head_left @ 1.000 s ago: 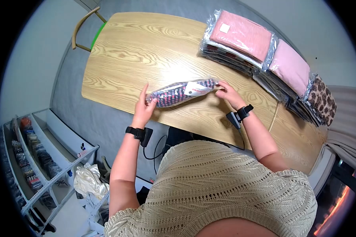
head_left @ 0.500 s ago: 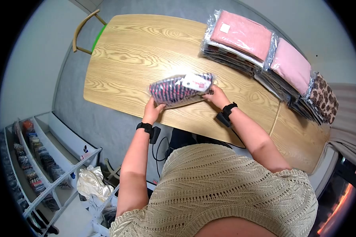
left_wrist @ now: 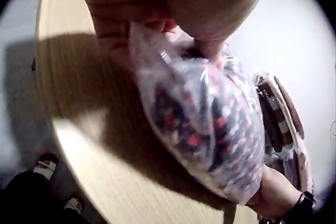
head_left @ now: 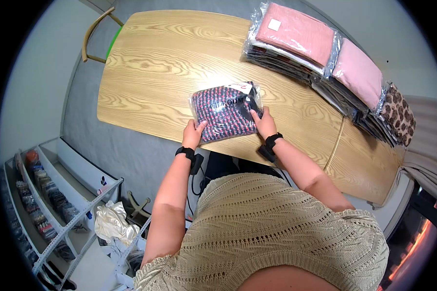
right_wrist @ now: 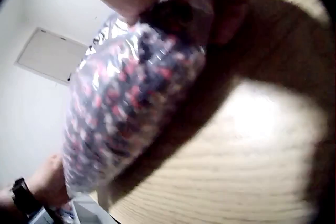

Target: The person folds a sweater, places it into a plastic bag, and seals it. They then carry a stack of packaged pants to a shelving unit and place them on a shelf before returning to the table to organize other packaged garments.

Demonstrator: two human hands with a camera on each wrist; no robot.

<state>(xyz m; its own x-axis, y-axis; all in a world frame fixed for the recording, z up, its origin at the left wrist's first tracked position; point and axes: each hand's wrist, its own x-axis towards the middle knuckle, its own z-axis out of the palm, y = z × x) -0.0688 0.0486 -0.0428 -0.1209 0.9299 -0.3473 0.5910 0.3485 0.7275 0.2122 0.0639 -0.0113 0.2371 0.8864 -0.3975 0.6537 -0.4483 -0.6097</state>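
A folded garment in a clear plastic bag (head_left: 226, 116), dark with pink and white flecks, is held up over the near part of the table. Black lettering runs across the bag, and a white tag (head_left: 240, 87) shows at its far edge. My left hand (head_left: 193, 134) grips the near left side, thumb on the face and fingers behind. On the right side, my right hand (head_left: 265, 123) pinches the bag the same way. From the left wrist view, the bagged garment (left_wrist: 210, 129) looks plump, with its plastic edge between thumb and fingers.
Stacked bagged garments stand along the table's right side, topped by a pink one (head_left: 296, 34), a lighter pink one (head_left: 358, 72) and a leopard-print one (head_left: 398, 114). A chair (head_left: 90, 36) is past the left end. White shelving (head_left: 58, 194) holds packed items at lower left.
The bagged garment has turned from lying edge-up to showing its broad lettered face. Both hands have come closer together and nearer the body, now with thumbs on the face.
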